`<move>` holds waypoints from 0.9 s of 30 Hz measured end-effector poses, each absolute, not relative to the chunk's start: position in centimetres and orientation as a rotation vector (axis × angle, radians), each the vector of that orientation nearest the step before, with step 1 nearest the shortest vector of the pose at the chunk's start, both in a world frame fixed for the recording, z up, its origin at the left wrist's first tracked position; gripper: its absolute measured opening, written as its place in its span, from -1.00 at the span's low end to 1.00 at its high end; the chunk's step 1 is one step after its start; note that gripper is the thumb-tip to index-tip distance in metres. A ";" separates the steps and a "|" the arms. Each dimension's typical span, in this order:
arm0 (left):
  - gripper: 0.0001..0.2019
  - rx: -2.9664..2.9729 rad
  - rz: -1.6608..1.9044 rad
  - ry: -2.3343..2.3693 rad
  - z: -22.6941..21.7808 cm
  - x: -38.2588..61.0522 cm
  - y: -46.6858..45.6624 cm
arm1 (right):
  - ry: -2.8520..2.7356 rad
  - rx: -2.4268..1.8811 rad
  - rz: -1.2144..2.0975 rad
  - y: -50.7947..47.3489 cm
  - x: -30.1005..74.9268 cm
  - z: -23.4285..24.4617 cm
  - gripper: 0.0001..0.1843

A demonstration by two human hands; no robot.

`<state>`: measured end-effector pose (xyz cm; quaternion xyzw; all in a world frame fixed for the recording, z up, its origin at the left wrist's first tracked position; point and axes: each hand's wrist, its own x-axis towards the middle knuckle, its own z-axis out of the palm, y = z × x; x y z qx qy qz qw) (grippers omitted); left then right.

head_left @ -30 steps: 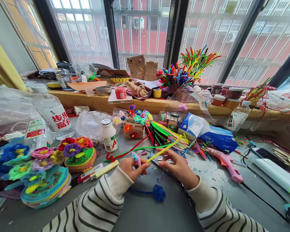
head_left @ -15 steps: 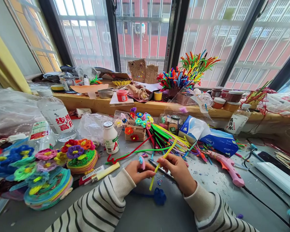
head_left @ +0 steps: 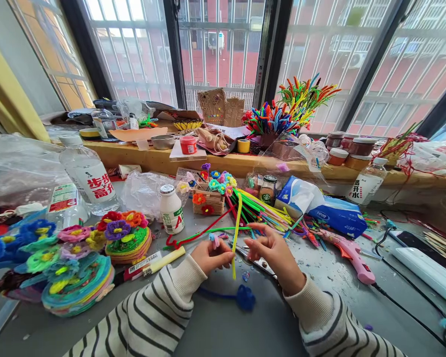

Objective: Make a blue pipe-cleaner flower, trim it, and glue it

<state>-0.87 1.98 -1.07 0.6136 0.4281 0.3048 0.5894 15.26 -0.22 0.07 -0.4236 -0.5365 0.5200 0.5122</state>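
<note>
My left hand (head_left: 212,259) pinches a yellow pipe cleaner (head_left: 237,223), which stands nearly upright between thumb and fingertips. A small pink and blue fuzzy piece (head_left: 214,240) shows at the same hand's index finger. To the right, my right hand (head_left: 273,253) hovers with its fingers apart and nothing in them, a little away from the yellow strip. Scissors (head_left: 262,265) lie on the table, partly hidden below that hand. Nearer to me rests a blue pipe-cleaner flower (head_left: 245,297) with a blue stem.
Fuzzy flowers on layered round bases (head_left: 78,285) crowd the left. A white bottle (head_left: 171,210), a small flower basket (head_left: 208,201) and a pile of pipe cleaners (head_left: 263,213) stand ahead. On the right lie a tissue pack (head_left: 334,216) and a corded pink glue gun (head_left: 357,260).
My right hand has let go of the yellow pipe cleaner and moved slightly away, its fingers opening. The strip has swung from slanted to nearly upright in my left hand.
</note>
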 end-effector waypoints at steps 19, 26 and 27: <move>-0.76 1.428 0.904 0.954 -0.6 -1.3 2.0 | -1.537 -1.063 1.238 -1.1 13.0 -1.1 -0.86; -0.77 1.094 0.918 0.580 -0.3 -2.1 2.4 | -1.264 -0.965 1.451 -0.5 14.4 -0.5 -0.84; -0.78 1.054 0.861 0.514 -0.3 -2.2 2.4 | -1.214 -0.945 1.489 -0.4 14.4 -0.6 -0.84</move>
